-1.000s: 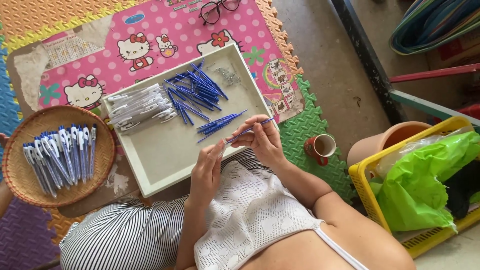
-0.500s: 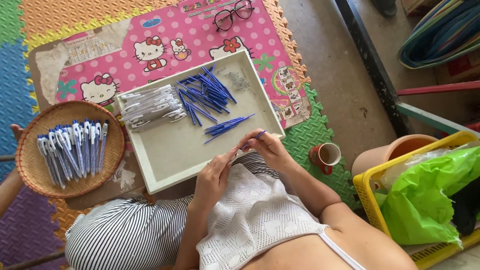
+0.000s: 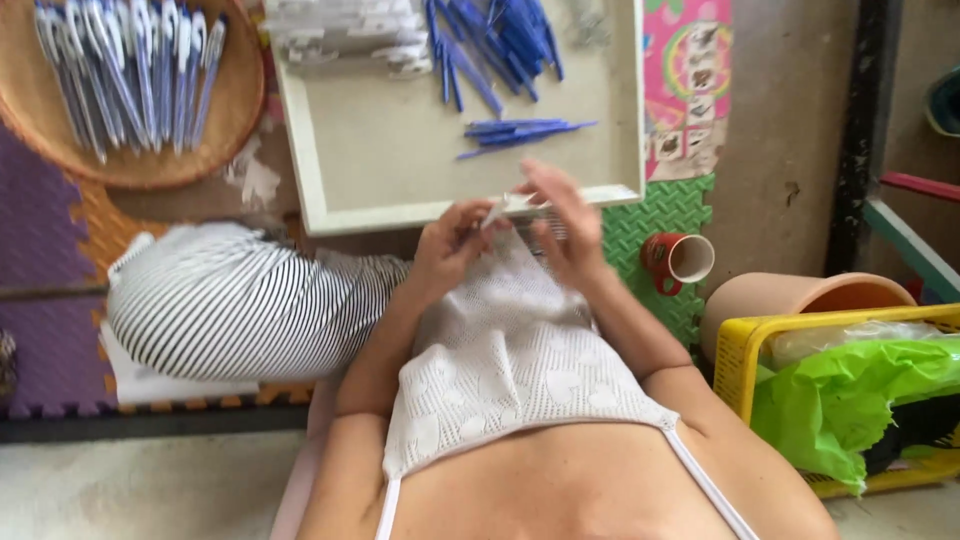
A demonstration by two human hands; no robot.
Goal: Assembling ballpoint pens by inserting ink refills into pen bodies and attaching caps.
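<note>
My left hand (image 3: 447, 248) and my right hand (image 3: 566, 226) meet over my lap, just in front of the near rim of a white tray (image 3: 400, 214). Together they pinch a small white pen piece (image 3: 506, 207). The right hand's outer fingers are spread. In the tray lie a small bunch of blue pen parts (image 3: 525, 131), a bigger heap of blue parts (image 3: 500, 35) at the far side, and white pen parts (image 3: 345, 35) at the far left. Whether a blue part is also between my fingers is hidden.
A round woven basket (image 3: 235, 110) with several finished white-and-blue pens stands left of the tray. A red cup (image 3: 672, 262) lies on the green mat to the right. Beyond it are a terracotta pot (image 3: 790, 298) and a yellow crate (image 3: 735, 350) with a green bag (image 3: 850, 400).
My hands have drawn back from over the tray to my lap. The right hand earlier held a blue pen part above the tray. The view has dropped lower and closer.
</note>
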